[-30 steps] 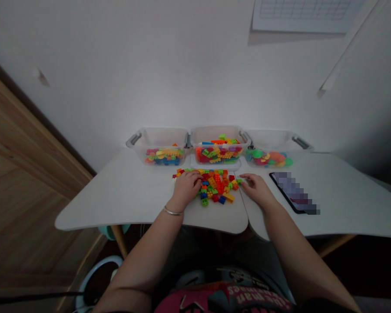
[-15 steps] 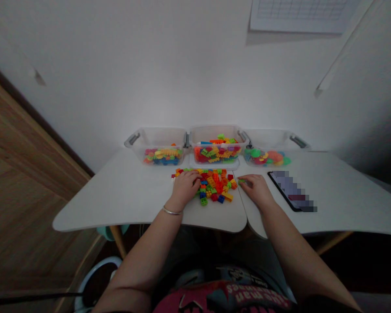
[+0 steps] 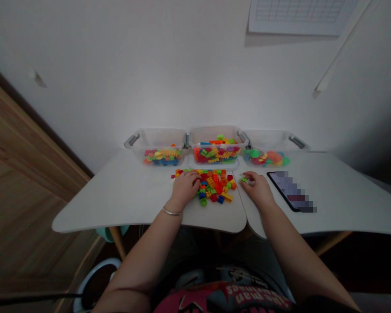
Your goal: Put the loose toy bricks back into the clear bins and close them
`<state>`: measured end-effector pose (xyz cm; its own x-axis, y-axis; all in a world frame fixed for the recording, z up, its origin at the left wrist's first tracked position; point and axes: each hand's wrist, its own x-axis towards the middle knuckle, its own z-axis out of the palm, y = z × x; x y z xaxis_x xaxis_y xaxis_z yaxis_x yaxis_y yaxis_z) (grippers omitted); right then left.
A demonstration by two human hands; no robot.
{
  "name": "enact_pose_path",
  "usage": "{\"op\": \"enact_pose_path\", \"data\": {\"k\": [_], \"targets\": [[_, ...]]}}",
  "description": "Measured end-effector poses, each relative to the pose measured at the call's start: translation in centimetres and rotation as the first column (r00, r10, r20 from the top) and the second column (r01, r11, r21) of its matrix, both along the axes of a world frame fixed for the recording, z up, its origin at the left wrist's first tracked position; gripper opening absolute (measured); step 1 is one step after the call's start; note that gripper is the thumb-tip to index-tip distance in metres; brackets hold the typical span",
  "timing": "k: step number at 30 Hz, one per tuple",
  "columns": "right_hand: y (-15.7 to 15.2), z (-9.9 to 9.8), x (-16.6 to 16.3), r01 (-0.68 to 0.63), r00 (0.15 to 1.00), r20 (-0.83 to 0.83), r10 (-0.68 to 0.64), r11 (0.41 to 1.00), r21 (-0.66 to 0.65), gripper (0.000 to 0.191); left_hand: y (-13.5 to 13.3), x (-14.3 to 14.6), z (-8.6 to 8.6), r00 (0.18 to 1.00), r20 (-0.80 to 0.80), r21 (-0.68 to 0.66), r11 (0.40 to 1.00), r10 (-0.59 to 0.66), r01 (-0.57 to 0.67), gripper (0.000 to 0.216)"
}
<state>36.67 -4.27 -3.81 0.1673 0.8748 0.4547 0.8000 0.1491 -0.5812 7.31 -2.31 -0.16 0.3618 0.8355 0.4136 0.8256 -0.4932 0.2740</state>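
A heap of small plastic building bricks (image 3: 217, 182) in red, orange, yellow, green and blue lies on the white table. Over the heap's left side rests my left hand (image 3: 184, 186), a bangle at its wrist; its fingers lie loosely across the bricks with the thumb apart, gripping none that I can make out. Just right of the heap, my right hand (image 3: 256, 188) pinches a green building brick (image 3: 244, 179) between thumb and fingers. Part of the heap is hidden under my left hand.
Three clear bins stand along the wall: a left bin (image 3: 158, 138) and a middle bin (image 3: 217, 132) of bricks, and a right bin (image 3: 270, 139) with rounded colourful pieces. A phone (image 3: 288, 191) lies to the right. A seam divides the white tables (image 3: 117, 195).
The green brick in my right hand has turned and shows more between the fingertips, slightly right of where it was. My left hand stays on the heap.
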Motion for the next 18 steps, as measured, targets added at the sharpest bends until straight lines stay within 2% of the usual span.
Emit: {"op": "enact_pose_path", "data": {"k": [3, 5, 12, 18], "targets": [[0.1, 0.8, -0.3, 0.071, 0.972, -0.232, -0.049, 0.994, 0.088, 0.036, 0.0, 0.0, 0.0, 1.0, 0.003, 0.003, 1.0, -0.005, 0.005, 0.027], [0.4, 1.7, -0.6, 0.104, 0.946, -0.319, -0.054, 0.984, 0.143, 0.034, 0.0, 0.0, -0.1, 1.0, 0.006, 0.003, 1.0, -0.01, 0.01, 0.027], [3.3, 6.1, -2.0, 0.079, 0.937, -0.344, 0.06, 0.924, 0.374, 0.028, 0.0, 0.0, -0.1, 1.0, 0.013, -0.01, 1.0, -0.001, 0.001, 0.026], [7.6, 8.7, -3.3, 0.11, 0.931, -0.361, 0.056, 0.9, 0.423, 0.025, 0.3, -0.1, -0.3, 1.0, 0.022, -0.018, 1.0, -0.015, 0.015, 0.025]]}}
